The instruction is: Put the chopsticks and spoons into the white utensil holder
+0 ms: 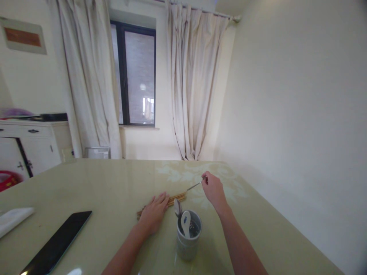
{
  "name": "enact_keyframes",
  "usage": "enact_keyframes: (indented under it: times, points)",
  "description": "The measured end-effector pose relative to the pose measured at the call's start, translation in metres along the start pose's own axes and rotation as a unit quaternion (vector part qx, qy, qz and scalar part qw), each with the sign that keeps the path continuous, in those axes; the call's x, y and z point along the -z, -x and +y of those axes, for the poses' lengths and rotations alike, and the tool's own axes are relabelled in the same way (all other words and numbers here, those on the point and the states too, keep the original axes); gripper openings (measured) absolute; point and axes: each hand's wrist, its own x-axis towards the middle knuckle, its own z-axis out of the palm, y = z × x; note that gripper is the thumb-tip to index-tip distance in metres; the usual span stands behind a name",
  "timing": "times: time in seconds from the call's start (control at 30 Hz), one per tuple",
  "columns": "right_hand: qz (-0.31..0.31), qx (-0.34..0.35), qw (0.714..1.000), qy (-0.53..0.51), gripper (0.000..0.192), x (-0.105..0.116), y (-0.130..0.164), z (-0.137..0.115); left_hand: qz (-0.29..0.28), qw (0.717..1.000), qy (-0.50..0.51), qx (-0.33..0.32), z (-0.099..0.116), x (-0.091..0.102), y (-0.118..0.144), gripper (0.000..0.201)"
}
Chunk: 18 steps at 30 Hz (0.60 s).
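Note:
My left hand (155, 212) lies flat, fingers together, on a bundle of wooden chopsticks (178, 198) that rests on the table (114, 183). My right hand (212, 188) is a little farther back and pinches the end of a thin metal utensil (194, 186) whose other end points at the chopsticks. A grey perforated utensil holder (187, 238) stands close in front of both hands, between my forearms. It holds a metal spoon (177, 208) and a white ceramic spoon (185, 221).
A dark tablet (57, 242) lies at the near left of the table, with a white cloth (13, 219) beyond it at the left edge. A white cabinet (31, 147) stands at the left wall. Curtains and a window are behind; a plain wall runs along the right.

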Motion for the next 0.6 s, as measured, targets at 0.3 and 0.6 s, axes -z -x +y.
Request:
enact_keyframes:
  times: [0.3, 0.6]
  points:
    - [-0.004, 0.011, 0.998, 0.056, 0.02, 0.002, 0.004, -0.015, -0.005, 1.0, 0.0, -0.006, 0.001, 0.001, 0.0, 0.056]
    - [0.006, -0.017, 0.994, 0.106, 0.025, -0.001, 0.005, -0.009, 0.006, 1.0, 0.01, -0.005, -0.005, -0.009, -0.003, 0.056]
